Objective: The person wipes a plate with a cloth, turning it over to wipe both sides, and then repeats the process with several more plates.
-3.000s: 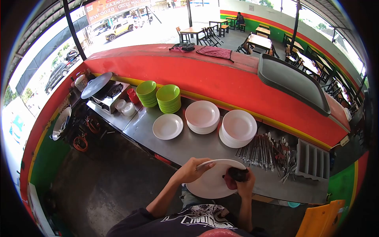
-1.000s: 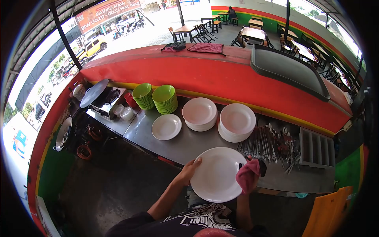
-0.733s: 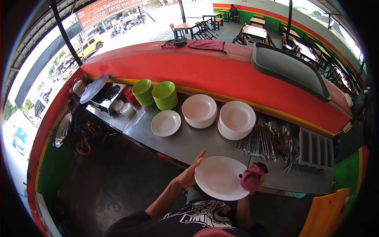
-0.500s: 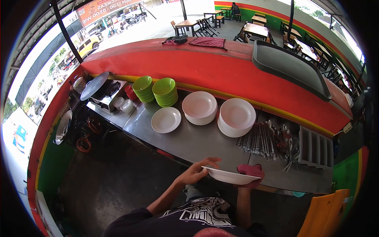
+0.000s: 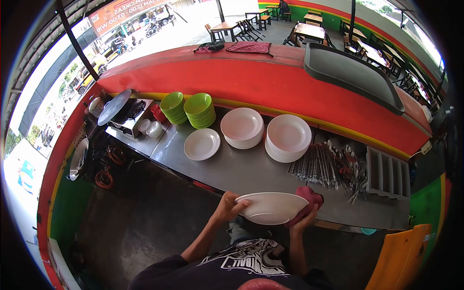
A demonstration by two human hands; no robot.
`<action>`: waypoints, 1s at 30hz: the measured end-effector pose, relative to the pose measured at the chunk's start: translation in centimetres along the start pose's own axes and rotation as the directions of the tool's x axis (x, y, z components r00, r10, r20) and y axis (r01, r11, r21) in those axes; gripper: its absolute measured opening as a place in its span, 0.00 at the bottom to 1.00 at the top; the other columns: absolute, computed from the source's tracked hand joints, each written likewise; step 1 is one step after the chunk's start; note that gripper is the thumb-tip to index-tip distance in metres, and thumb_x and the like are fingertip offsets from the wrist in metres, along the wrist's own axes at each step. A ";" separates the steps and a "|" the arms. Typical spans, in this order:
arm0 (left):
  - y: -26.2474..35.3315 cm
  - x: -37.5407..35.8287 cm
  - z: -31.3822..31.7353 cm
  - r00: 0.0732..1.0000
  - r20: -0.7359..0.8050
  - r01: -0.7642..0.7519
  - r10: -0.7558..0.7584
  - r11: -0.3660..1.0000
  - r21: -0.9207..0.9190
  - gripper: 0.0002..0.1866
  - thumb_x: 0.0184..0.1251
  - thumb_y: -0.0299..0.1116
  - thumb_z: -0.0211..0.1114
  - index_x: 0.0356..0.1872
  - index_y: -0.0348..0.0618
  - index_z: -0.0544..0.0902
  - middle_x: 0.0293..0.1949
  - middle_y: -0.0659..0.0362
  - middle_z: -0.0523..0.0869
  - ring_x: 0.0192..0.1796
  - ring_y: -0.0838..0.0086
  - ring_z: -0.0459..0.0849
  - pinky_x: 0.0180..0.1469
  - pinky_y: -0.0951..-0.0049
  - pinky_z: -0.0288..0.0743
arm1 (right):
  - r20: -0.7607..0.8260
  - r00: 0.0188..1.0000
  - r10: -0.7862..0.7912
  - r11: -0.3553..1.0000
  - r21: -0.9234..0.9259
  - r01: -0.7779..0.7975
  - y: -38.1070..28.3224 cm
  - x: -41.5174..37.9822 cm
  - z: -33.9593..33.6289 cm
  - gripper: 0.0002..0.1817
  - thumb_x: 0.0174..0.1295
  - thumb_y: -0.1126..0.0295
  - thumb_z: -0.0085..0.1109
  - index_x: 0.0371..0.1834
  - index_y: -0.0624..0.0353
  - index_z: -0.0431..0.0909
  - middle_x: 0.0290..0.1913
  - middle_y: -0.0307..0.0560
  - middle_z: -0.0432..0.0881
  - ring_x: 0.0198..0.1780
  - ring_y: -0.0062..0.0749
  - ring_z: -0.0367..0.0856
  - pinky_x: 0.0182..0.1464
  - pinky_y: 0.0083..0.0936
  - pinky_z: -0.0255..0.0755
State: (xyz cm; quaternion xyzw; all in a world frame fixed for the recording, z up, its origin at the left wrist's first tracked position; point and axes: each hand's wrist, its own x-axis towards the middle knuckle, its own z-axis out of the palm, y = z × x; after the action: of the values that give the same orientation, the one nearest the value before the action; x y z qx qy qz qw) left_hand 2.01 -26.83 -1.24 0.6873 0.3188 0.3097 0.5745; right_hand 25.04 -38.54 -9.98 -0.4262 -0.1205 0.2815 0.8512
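A white plate (image 5: 268,208) is held tilted in front of my body, its underside with the foot ring turned toward me. My left hand (image 5: 228,209) is closed on the plate's left rim, thumb lying on the underside. At the right rim, my right hand (image 5: 306,220) grips a dark red cloth (image 5: 309,200) that wraps over the plate's edge. Beyond, on the metal counter, a single white plate (image 5: 202,144) lies beside two stacks of white plates, the left stack (image 5: 242,126) and the right stack (image 5: 289,135).
Green bowls (image 5: 199,112) stand stacked behind the plates. Forks and spoons (image 5: 328,164) lie in a pile next to a grey cutlery tray (image 5: 388,174). A stove (image 5: 126,123) is at the far left. Dark serving trays (image 5: 353,75) rest on the red ledge (image 5: 203,72).
The plate has turned from nearly edge-on to showing its underside. My left fingers have closed round its rim, and the cloth in my right hand has moved along the right edge.
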 end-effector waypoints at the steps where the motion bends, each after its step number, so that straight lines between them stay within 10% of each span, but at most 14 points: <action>1: 0.2 0.1 -0.1 1.000 0.023 -0.015 0.014 1.000 0.023 0.15 0.68 0.36 0.70 0.33 0.31 0.88 0.21 0.64 0.85 0.27 0.85 0.77 0.30 0.77 0.73 | -0.026 1.000 -0.008 1.000 -0.004 0.008 0.2 0.0 0.0 0.29 0.76 0.46 0.39 0.58 0.64 0.71 0.53 0.49 0.78 0.54 0.34 0.79 0.59 0.35 0.72; 14: 4.5 0.5 2.2 0.965 0.240 -0.166 0.102 0.951 0.262 0.15 0.66 0.38 0.72 0.30 0.34 0.88 0.20 0.52 0.84 0.21 0.73 0.78 0.26 0.68 0.71 | 0.012 0.969 -0.248 0.924 -0.295 0.241 -2.1 -0.8 3.5 0.19 0.74 0.56 0.50 0.40 0.65 0.78 0.40 0.41 0.81 0.41 0.26 0.78 0.47 0.27 0.72; 21: 2.8 0.5 4.9 0.957 0.270 -0.219 0.110 0.883 0.415 0.21 0.68 0.45 0.70 0.25 0.34 0.87 0.17 0.53 0.81 0.18 0.73 0.76 0.24 0.66 0.70 | 0.508 0.842 -0.181 0.577 -0.638 0.510 -3.1 -1.2 4.0 0.11 0.68 0.68 0.57 0.45 0.67 0.80 0.47 0.52 0.84 0.51 0.36 0.80 0.54 0.36 0.72; 30: 3.7 0.1 3.1 0.990 -0.046 0.128 -0.131 0.989 -0.071 0.25 0.75 0.49 0.63 0.38 0.31 0.90 0.23 0.61 0.87 0.26 0.82 0.81 0.28 0.76 0.75 | -0.088 0.918 -0.386 0.730 -0.637 0.247 0.3 0.9 1.2 0.30 0.77 0.67 0.48 0.75 0.73 0.53 0.74 0.65 0.61 0.74 0.46 0.63 0.76 0.38 0.54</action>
State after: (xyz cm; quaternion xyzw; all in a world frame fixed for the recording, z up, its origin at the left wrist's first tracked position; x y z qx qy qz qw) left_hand 4.85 -29.05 1.93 0.6371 0.3663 0.2998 0.6083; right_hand 25.10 -37.07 -9.48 -0.6799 -0.1841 0.0292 0.7092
